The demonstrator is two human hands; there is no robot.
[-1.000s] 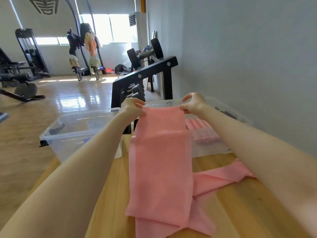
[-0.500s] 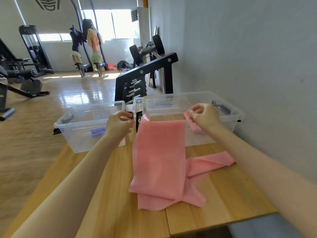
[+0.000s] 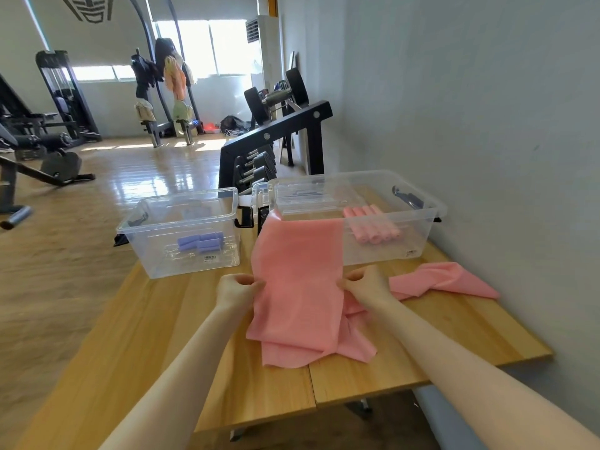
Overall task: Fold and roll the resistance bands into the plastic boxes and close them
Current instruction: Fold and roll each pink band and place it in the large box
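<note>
**Q:** What is in front of you, from left to right?

**A:** On the wooden table (image 3: 156,332), far left, a clear box (image 3: 181,228) holds a few rolled purple bands (image 3: 201,241); no lid on it. My left hand (image 3: 238,289) pinches the left edge of a pink band (image 3: 298,287) lying folded in layers. My right hand (image 3: 363,285) pinches its right edge. Its far end lies against a second box (image 3: 418,235) with rolled pink bands (image 3: 373,227) inside, also uncovered. A tail of the band trails right.

**Q:** How far along is the task?

**A:** I judge it partway: some bands are stored; this one needs more folding, rolling and boxing, and both boxes need closing.
</note>
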